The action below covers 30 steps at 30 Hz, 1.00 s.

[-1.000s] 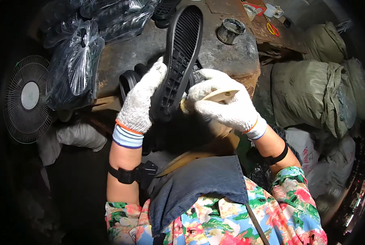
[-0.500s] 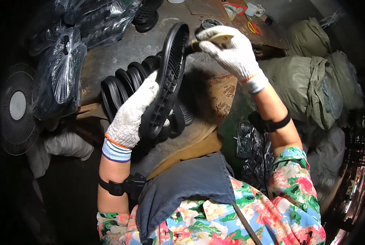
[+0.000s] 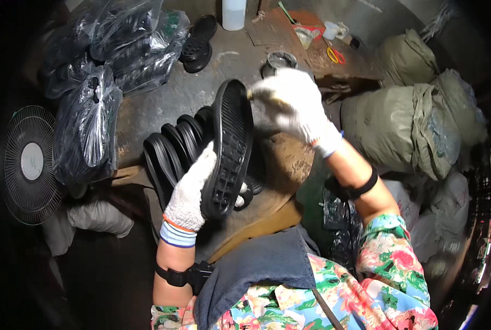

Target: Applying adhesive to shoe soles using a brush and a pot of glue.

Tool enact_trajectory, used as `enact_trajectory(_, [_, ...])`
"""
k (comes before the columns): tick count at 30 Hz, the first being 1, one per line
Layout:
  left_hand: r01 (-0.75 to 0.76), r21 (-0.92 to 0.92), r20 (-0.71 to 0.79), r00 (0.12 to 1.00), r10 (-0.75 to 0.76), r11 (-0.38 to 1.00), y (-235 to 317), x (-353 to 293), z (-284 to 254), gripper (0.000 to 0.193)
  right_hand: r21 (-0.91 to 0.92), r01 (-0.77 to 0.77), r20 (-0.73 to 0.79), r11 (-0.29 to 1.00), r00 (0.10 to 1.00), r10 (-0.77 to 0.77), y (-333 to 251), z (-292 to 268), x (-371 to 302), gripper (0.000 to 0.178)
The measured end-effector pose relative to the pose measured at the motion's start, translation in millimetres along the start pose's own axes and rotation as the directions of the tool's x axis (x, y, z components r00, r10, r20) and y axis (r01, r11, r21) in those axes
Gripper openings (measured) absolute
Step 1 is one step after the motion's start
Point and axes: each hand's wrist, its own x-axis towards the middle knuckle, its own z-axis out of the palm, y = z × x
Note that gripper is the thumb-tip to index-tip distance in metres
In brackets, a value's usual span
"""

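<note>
In my gloved left hand [image 3: 193,190] is a black shoe sole [image 3: 231,137], held upright with its ribbed, hollowed inner side facing right; the fingers wrap round its heel end. My gloved right hand [image 3: 295,104] is closed beside the sole's upper right edge, somewhat smeared by motion. Only a little of the brush it grips shows at the fingertips, close to the sole's rim. Several more black soles [image 3: 171,148] stand in a row behind my left hand on the table [image 3: 141,113].
A small dark pot [image 3: 281,59] stands beyond my right hand. Farther back are scissors [image 3: 335,55] and a white bottle [image 3: 234,14]. Plastic-wrapped soles [image 3: 86,126] pile up at left, above a fan [image 3: 32,160]. Green sacks [image 3: 388,121] lie at right.
The held sole has come lower in view and turned more upright. My right hand has moved slightly left and down, with the brush along the sole's upper edge. The view has shifted.
</note>
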Motion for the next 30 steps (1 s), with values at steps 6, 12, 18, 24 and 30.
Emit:
enact_trajectory(6, [0.210, -0.222, 0.121, 0.975, -0.187, 0.952, -12.1, 10.9, -32.0, 0.057, 0.008, -0.047, -0.008, 0.999, 0.999, 0.047, 6.8, 2.3, 11.2, 0.015])
enact_trajectory(12, [0.330, -0.491, 0.282, 0.936, -0.212, 0.806, -4.1, 19.6, -19.1, 0.076, 0.051, 0.025, -0.107, 0.998, 0.994, -0.019, 5.1, 31.3, 13.6, 0.012])
enact_trajectory(18, [0.286, -0.499, 0.297, 0.943, -0.149, 0.818, -10.1, 15.8, -27.7, 0.077, 0.582, -0.399, -0.138, 0.709, 0.810, 0.570, -6.3, 45.6, -21.0, 0.013])
enact_trajectory(24, [0.340, -0.474, 0.283, 0.932, -0.225, 0.812, -10.3, 15.7, -39.9, 0.076, 0.498, -0.380, -0.022, 0.779, 0.893, 0.450, -45.2, 50.8, -23.0, 0.014])
enact_trajectory(30, [0.319, -0.511, 0.349, 0.926, -0.147, 0.798, -8.1, 12.6, -27.8, 0.074, 0.811, -0.452, 0.070, 0.371, 0.706, 0.705, -12.1, 45.8, -23.3, 0.016])
